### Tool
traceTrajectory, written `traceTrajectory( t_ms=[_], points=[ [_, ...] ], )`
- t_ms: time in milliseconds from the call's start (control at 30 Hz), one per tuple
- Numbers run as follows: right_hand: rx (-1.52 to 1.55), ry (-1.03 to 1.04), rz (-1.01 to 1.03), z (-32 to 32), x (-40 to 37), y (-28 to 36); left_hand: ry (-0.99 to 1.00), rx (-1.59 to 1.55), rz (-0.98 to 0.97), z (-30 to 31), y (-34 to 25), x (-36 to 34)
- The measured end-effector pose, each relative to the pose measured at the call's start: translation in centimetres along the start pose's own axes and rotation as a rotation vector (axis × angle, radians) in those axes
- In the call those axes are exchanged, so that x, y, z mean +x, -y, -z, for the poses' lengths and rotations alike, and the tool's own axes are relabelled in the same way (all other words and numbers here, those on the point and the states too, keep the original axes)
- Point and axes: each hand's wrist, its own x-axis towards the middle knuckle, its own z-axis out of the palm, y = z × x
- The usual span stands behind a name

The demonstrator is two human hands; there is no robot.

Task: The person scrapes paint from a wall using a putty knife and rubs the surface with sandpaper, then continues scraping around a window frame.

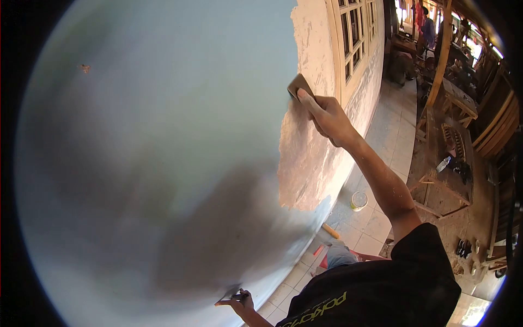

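The right hand [328, 119] is closed around a flat brown scraper [299, 87], its fingers partly hidden, at the ragged edge between the wall's pale blue paint [218, 98] and a bare, mottled patch [305, 158]. The left hand [242, 306], low by the wall, grips a dark tool [233, 294] too small to identify. The window [353, 35] is cut off above; a tub [359, 201] sits on the floor tiles [379, 224], its contents unclear.
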Motion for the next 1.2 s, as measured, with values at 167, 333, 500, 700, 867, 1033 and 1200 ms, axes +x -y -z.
traceTrajectory(
  t_ms=[167,333,500,700,867,1033,1200],
  points=[
    [-0.035,0.020,-0.022,-0.1,-0.9,-3.1,0.009,0.078,-0.033,-0.1,0.2,-0.1],
    [-0.054,0.025,-0.061,0.5,-1.0,-1.8,0.020,0.046,-0.014,0.2,0.3,1.1],
    [-0.086,0.019,-0.049,0.4,-0.6,-1.4,0.027,0.068,-0.010,0.0,0.1,0.3],
    [0.037,0.007,-0.141,-0.6,-1.1,-2.3,0.050,0.057,0.018,0.6,0.0,1.3],
    [0.116,-0.013,-0.034,-0.5,-0.1,1.7,0.060,0.014,0.090,1.9,-0.5,3.2],
    [0.090,0.005,-0.138,-0.7,-1.2,-1.8,0.044,0.024,0.091,0.9,-0.6,0.8],
    [0.022,0.019,-0.155,0.0,-1.4,-1.2,0.092,0.075,-0.005,-0.1,0.2,-0.4]
  ],
)
